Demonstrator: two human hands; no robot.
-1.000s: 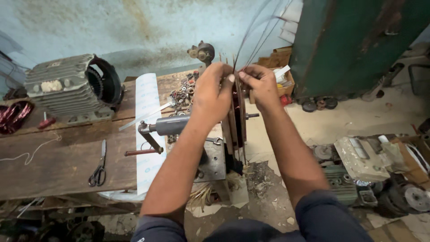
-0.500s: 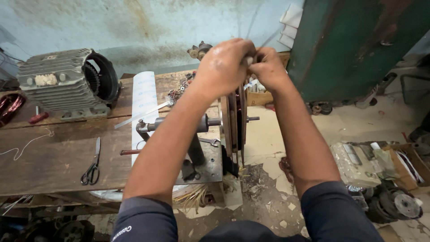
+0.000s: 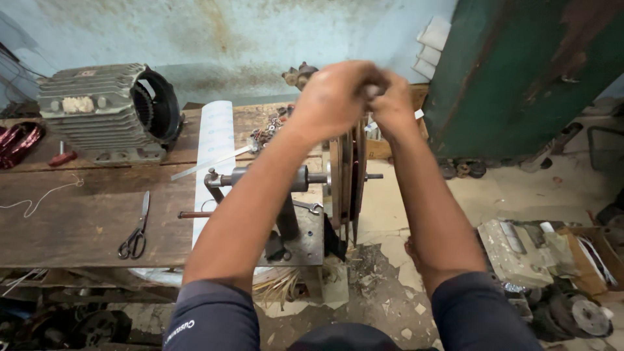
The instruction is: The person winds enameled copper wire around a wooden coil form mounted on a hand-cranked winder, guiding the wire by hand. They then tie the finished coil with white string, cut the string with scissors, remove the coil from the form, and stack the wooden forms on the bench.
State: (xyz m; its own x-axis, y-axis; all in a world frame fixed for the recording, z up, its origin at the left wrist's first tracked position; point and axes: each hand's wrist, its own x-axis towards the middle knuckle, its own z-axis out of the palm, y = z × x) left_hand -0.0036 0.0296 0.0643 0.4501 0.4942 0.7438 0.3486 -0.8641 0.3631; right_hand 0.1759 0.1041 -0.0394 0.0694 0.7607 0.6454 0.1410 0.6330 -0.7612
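Observation:
My left hand and my right hand are pressed together with fingers closed, just above the top edge of an upright winding former made of wooden discs. Both hands are blurred. Their grip hides most of what they pinch, which looks like thin wire strands. The former sits on a horizontal steel shaft on a stand, with a crank handle at its left end. The stand is fixed at the right end of a wooden workbench.
On the bench stand a grey ribbed motor housing, a white sheet roll, scissors, a small spanner and a red coil. A green metal door stands at right. Motor parts lie on the floor.
Both hands have risen from beside the former to above its top edge and closed tightly together. The thin wires seen rising from the fingers earlier no longer show.

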